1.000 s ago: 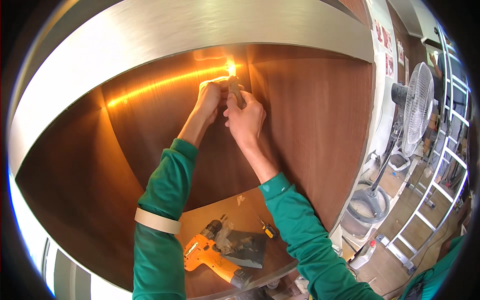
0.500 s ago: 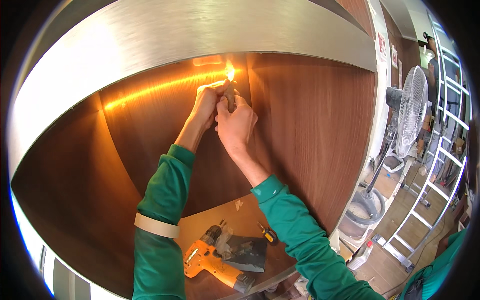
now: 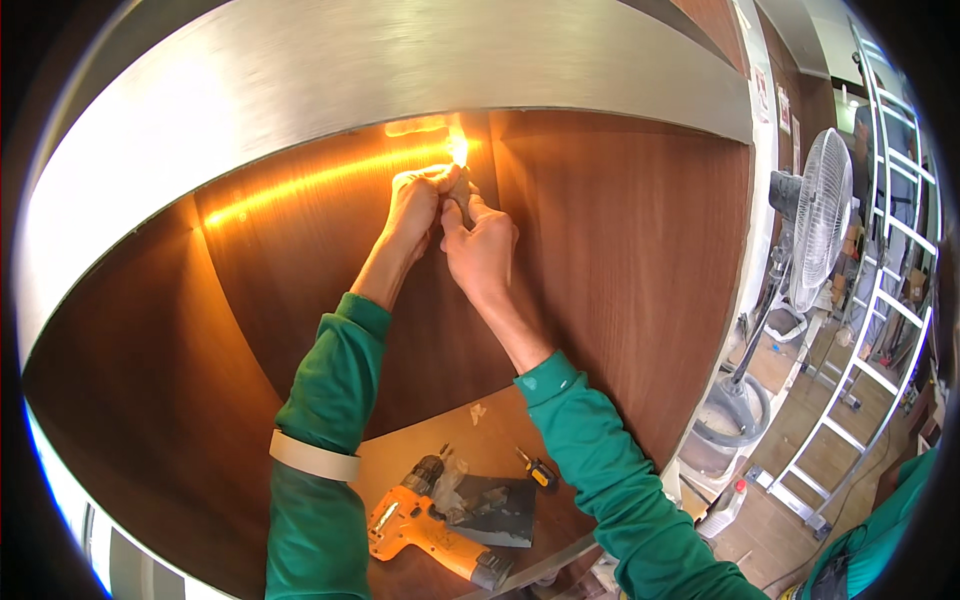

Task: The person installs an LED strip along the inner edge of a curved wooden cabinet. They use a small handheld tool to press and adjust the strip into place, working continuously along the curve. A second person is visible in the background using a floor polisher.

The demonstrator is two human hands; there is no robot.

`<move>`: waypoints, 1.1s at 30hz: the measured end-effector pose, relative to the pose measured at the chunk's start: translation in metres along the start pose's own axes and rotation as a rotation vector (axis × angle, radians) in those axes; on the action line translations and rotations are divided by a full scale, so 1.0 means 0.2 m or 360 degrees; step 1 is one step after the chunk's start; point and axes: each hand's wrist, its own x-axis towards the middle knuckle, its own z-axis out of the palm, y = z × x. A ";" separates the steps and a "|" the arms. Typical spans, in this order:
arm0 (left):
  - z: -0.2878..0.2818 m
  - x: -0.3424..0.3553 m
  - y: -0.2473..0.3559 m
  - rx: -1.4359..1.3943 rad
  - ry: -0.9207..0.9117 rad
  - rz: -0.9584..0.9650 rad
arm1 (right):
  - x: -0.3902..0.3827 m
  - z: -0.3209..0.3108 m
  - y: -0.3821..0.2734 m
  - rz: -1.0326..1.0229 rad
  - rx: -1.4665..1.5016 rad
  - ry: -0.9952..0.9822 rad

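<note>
Both my hands are raised beneath the brushed metal panel (image 3: 420, 65), inside a dark wood-grain cabinet. My left hand (image 3: 415, 200) is closed, fingertips pinched just below a bright yellow glow (image 3: 458, 148); what it grips is lost in the glare. My right hand (image 3: 482, 245) is closed with the thumb up around a small greyish-tan piece (image 3: 460, 195), whose kind I cannot make out. The two hands nearly touch. A line of yellow light (image 3: 320, 182) runs left from them along the back wall. A cream ring, like a tape roll (image 3: 315, 456), encircles my left sleeve.
On the cabinet floor lie an orange cordless drill (image 3: 425, 530), a dark flat sheet (image 3: 505, 510) with crumpled clear plastic (image 3: 450, 478), and a black-and-yellow screwdriver (image 3: 540, 472). A pedestal fan (image 3: 822, 220), an aluminium ladder (image 3: 870, 370) and a white bottle (image 3: 722, 510) stand to the right.
My right hand has shifted slightly right and down, still around the tan piece. My left hand stays almost in place. The glow under the panel looks somewhat larger.
</note>
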 end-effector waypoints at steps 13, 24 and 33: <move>0.08 -0.02 0.01 -0.0005 0.0156 -0.0067 | 0.04 -0.09 0.05 -0.0014 -0.0053 -0.0110; 0.15 -0.04 -0.01 -0.0794 0.0204 -0.0325 | 0.08 -0.12 0.03 -0.0174 -0.0072 -0.0233; 0.20 -0.03 -0.07 -0.1037 0.0294 -0.0228 | 0.06 -0.17 0.02 0.0028 -0.0207 -0.0264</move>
